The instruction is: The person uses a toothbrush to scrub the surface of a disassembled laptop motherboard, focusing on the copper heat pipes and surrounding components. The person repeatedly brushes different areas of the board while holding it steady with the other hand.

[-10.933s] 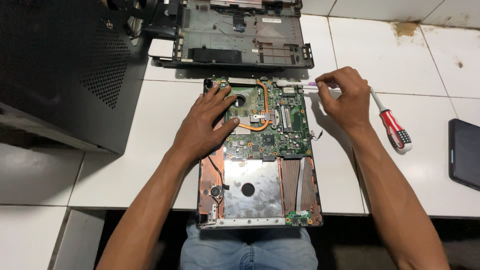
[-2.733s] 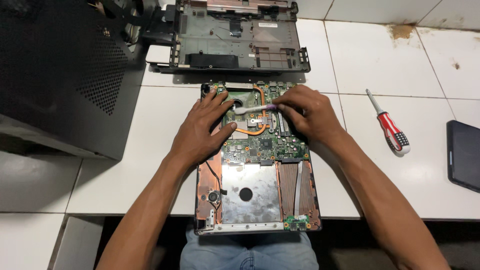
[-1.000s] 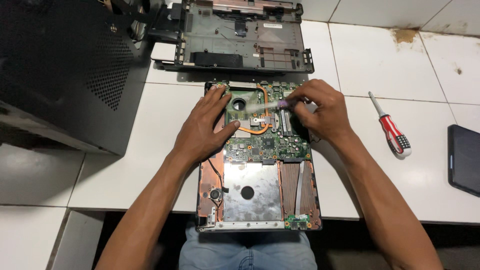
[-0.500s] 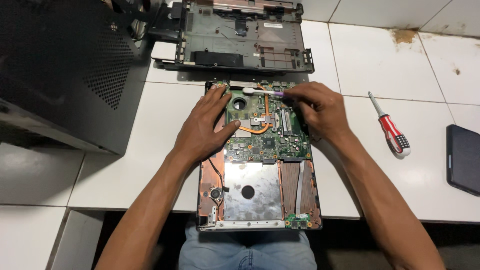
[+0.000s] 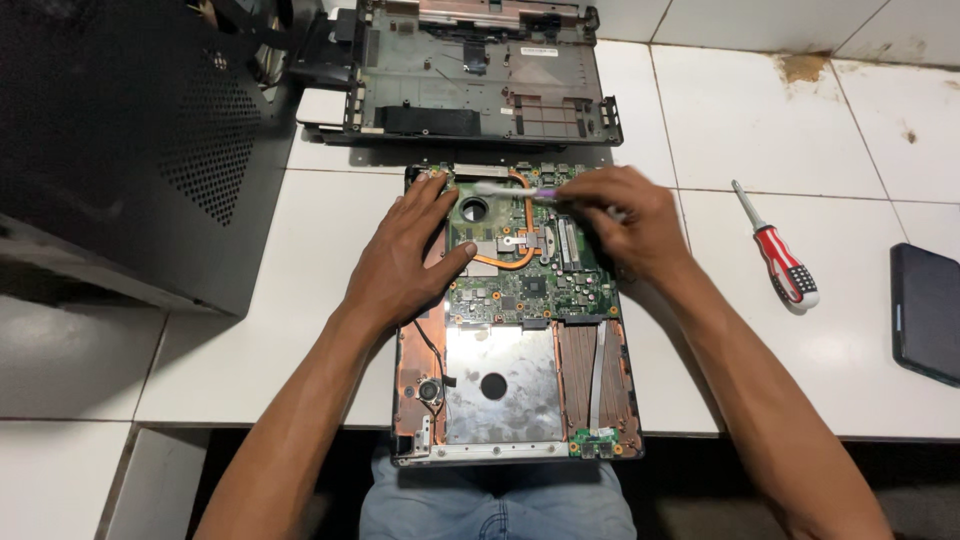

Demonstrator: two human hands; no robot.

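An opened laptop base (image 5: 500,400) lies in front of me, its green motherboard (image 5: 530,285) and copper heat pipe (image 5: 528,215) bare. My left hand (image 5: 405,255) rests flat on the board's left side, fingers spread. My right hand (image 5: 620,220) pinches a small brush with a purple handle and white bristles (image 5: 505,188). The bristles sit over the board's far edge, next to the round fan opening (image 5: 473,209).
A second laptop shell (image 5: 480,70) lies beyond the board. A dark perforated computer case (image 5: 110,130) stands at the left. A red-and-white screwdriver (image 5: 780,255) lies at the right on the white tiled surface (image 5: 800,110); a dark flat device (image 5: 925,310) sits at the right edge.
The brush has swept from beside the board to its middle and then to its far edge; in the last half second it shifted slightly left. My left hand stayed put.
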